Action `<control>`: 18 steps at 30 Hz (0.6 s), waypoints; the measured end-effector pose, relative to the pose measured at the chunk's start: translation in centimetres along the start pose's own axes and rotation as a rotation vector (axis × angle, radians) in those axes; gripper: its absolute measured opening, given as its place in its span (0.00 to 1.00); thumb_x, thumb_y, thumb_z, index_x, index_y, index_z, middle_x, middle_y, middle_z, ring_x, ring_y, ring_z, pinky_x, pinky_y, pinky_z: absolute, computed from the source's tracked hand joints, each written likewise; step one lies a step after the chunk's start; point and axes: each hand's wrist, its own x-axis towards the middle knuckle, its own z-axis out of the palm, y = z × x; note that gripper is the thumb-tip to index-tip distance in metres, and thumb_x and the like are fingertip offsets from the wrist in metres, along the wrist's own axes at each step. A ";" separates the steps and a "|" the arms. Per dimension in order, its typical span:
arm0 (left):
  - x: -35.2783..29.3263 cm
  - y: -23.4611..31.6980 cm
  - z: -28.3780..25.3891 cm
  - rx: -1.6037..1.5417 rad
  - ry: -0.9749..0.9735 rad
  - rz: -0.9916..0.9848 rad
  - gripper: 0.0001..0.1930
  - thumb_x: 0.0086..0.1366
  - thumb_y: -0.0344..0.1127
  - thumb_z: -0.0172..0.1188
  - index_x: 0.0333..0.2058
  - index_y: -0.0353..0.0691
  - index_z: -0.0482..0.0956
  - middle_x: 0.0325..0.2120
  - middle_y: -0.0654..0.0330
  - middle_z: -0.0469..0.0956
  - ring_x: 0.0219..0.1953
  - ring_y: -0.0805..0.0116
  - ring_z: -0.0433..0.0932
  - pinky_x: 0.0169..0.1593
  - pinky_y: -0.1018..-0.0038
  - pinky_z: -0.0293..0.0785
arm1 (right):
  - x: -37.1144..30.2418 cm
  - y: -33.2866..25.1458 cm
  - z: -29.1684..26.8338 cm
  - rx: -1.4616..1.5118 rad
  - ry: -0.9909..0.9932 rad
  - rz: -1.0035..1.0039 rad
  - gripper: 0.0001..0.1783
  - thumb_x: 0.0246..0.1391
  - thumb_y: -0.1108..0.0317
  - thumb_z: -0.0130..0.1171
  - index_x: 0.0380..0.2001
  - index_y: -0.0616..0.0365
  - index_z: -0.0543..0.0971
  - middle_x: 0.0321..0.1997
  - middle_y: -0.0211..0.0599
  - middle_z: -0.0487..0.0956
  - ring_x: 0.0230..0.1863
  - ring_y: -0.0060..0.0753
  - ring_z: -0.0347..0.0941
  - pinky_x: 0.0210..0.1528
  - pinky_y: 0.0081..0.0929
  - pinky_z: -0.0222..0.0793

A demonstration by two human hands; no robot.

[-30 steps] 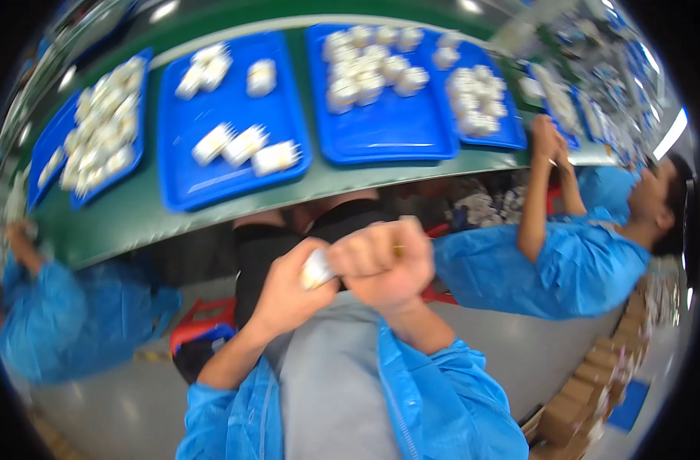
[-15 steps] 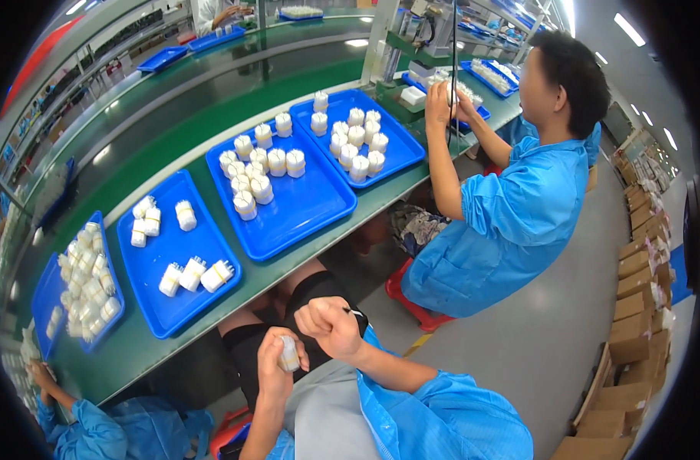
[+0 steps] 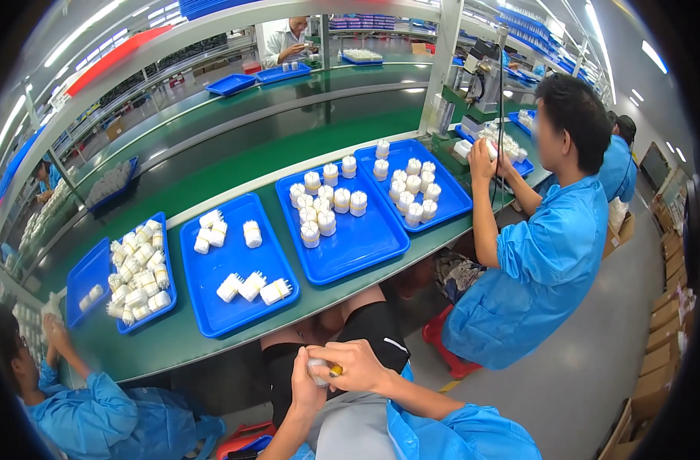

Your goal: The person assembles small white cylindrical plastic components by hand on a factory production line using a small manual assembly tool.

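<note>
Over my lap, my left hand (image 3: 304,387) and my right hand (image 3: 355,366) are closed together around a small white cylindrical part (image 3: 317,369) with a yellow bit showing at its side. Both hands sit below the front edge of the green workbench (image 3: 235,165). Nearest on the bench is a blue tray (image 3: 212,280) with several white parts lying on their sides. To its right, a second blue tray (image 3: 365,238) carries several upright white parts.
A third blue tray (image 3: 449,195) of upright parts lies further right. At the left, another tray (image 3: 166,257) is heaped with white parts. A person in a blue coat (image 3: 541,268) sits at my right on a red stool (image 3: 442,341); another person (image 3: 81,414) works at my left. Cardboard boxes (image 3: 657,360) line the right wall.
The view has swung upward and rightward, so the bench and trays now fill the middle. My hands have dropped to the lower edge, still clasped on the white part.
</note>
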 end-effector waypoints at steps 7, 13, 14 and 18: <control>0.6 -0.5 0.4 -0.105 0.083 -0.047 0.23 0.73 0.56 0.37 0.34 0.46 0.74 0.22 0.65 0.74 0.18 0.74 0.73 0.13 0.79 0.61 | 0.2 0.6 1.0 0.085 0.073 -0.007 0.15 0.51 0.62 0.64 0.42 0.55 0.84 0.27 0.35 0.80 0.23 0.37 0.77 0.25 0.29 0.71; 1.5 -0.2 -0.1 0.021 0.086 0.065 0.24 0.74 0.55 0.36 0.34 0.43 0.73 0.22 0.63 0.74 0.19 0.73 0.73 0.18 0.77 0.66 | 0.6 0.7 -0.3 0.049 0.114 0.003 0.17 0.49 0.59 0.66 0.40 0.57 0.83 0.28 0.36 0.81 0.24 0.35 0.78 0.27 0.29 0.72; 1.7 -0.1 -0.4 0.008 0.115 0.093 0.25 0.74 0.54 0.37 0.32 0.40 0.73 0.21 0.60 0.73 0.19 0.69 0.73 0.21 0.74 0.69 | 0.8 0.7 -0.8 0.049 0.142 0.031 0.17 0.48 0.59 0.67 0.39 0.58 0.83 0.28 0.36 0.81 0.24 0.35 0.78 0.27 0.28 0.72; 2.2 -0.5 -1.3 -0.041 0.090 0.033 0.22 0.71 0.52 0.42 0.30 0.38 0.72 0.20 0.55 0.72 0.20 0.62 0.72 0.26 0.68 0.71 | 1.7 3.0 -2.6 -0.059 0.267 0.066 0.12 0.48 0.61 0.69 0.29 0.58 0.82 0.24 0.37 0.80 0.23 0.34 0.77 0.27 0.28 0.71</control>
